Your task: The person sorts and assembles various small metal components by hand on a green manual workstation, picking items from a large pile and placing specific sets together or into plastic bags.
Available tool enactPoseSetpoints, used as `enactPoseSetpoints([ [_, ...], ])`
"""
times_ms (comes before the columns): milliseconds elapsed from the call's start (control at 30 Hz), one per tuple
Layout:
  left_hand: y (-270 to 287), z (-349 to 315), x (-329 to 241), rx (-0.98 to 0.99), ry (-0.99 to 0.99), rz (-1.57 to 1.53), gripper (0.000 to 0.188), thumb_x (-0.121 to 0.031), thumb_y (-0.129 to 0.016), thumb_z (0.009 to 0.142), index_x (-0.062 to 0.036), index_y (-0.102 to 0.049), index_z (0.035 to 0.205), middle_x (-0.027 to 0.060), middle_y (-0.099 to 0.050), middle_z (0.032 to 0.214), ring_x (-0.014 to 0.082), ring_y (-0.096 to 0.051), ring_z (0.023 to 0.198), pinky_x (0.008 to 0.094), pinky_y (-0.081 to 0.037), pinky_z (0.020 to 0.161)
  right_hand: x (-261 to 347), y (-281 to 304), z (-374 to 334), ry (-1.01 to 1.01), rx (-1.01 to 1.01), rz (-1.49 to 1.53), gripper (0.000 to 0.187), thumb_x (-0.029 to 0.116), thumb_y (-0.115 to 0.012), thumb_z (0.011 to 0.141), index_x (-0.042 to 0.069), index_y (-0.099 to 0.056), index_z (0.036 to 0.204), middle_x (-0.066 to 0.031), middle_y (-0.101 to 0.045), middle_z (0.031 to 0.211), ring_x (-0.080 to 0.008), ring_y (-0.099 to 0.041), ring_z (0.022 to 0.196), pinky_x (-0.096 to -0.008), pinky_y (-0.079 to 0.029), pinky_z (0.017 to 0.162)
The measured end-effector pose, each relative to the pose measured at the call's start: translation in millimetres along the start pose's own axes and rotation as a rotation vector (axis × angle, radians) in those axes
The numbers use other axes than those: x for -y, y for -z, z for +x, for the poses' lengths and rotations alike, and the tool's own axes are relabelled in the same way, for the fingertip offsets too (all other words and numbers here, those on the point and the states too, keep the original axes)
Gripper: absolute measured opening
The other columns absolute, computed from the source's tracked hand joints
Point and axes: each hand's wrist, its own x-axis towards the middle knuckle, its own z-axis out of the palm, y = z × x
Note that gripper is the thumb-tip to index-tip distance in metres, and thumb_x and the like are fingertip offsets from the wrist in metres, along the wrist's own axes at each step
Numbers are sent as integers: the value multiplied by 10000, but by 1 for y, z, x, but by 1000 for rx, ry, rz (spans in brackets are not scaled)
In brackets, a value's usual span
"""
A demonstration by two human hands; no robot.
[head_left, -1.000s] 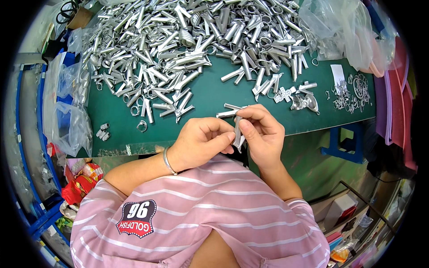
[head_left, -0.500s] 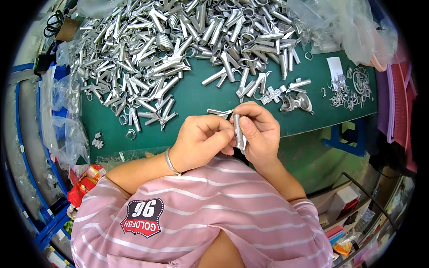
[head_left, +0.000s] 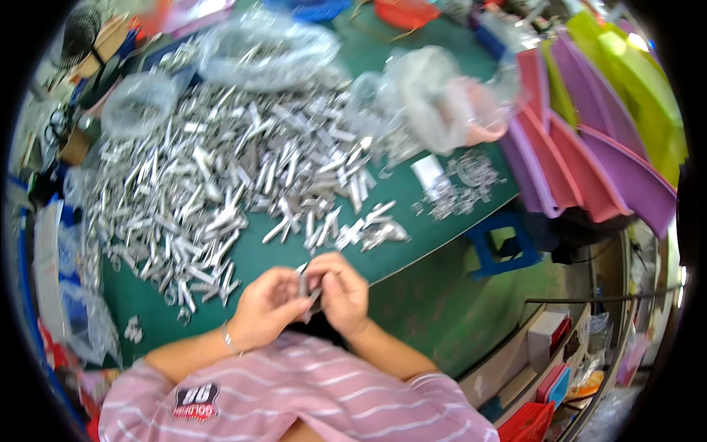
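Both hands meet in front of my body, just off the near edge of the green table [head_left: 258,255]. Between them is a silver metal tube piece [head_left: 303,284], blurred and partly covered by fingers. My left hand [head_left: 265,309] is closed with its fingertips pinching the piece from the left. From the other side, my right hand [head_left: 342,295] curls round it, thumb against the metal. Beyond my hands spreads a large heap of similar silver tube pieces [head_left: 213,177], many joined in V shapes.
Clear plastic bags [head_left: 269,51] lie behind the heap. Toward the right are a white card [head_left: 431,175] and small silver rings and chains [head_left: 475,169]. A blue stool [head_left: 508,247] stands under the table's right side, near purple, pink and green bins [head_left: 596,140]. Lower right holds a shelf [head_left: 508,368].
The view has swung up and to the right, so more of the table's far side and the bins shows. My hands still hold a metal piece together; motion blurs it.
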Motion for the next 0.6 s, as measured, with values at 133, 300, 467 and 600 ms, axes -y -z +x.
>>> enactPoseSetpoints([
  [133,12,-19,1,17,-46,-29,359,32,-579,870,16,-430,1196,114,-602,903,167,-630,756,273,-536,663,0,-7,1,-28,31,-43,172,98,-487,953,-35,-596,967,-76,-551,972,-108,-524,755,-229,-444,699],
  [300,9,-39,-9,-86,-83,-24,337,22,-535,883,20,-423,1201,152,-625,891,195,-644,715,275,-548,648,6,-11,-10,43,-60,-86,166,81,-485,958,-41,-597,974,-82,-572,894,-118,-548,756,-233,-456,684],
  [467,15,-49,-7,-115,-123,19,317,-14,-552,869,21,-448,1167,131,-615,829,186,-633,658,266,-542,581,61,28,-27,233,-399,-373,122,63,-496,938,-23,-560,998,-53,-558,797,-101,-542,651,-225,-459,589],
  [600,13,-64,-12,-141,-143,47,335,-40,-572,858,19,-448,1165,126,-609,813,180,-619,634,267,-534,565,172,126,17,650,-834,-640,219,49,-444,934,13,-456,1150,5,-443,708,-59,-409,521,-207,-349,450],
])
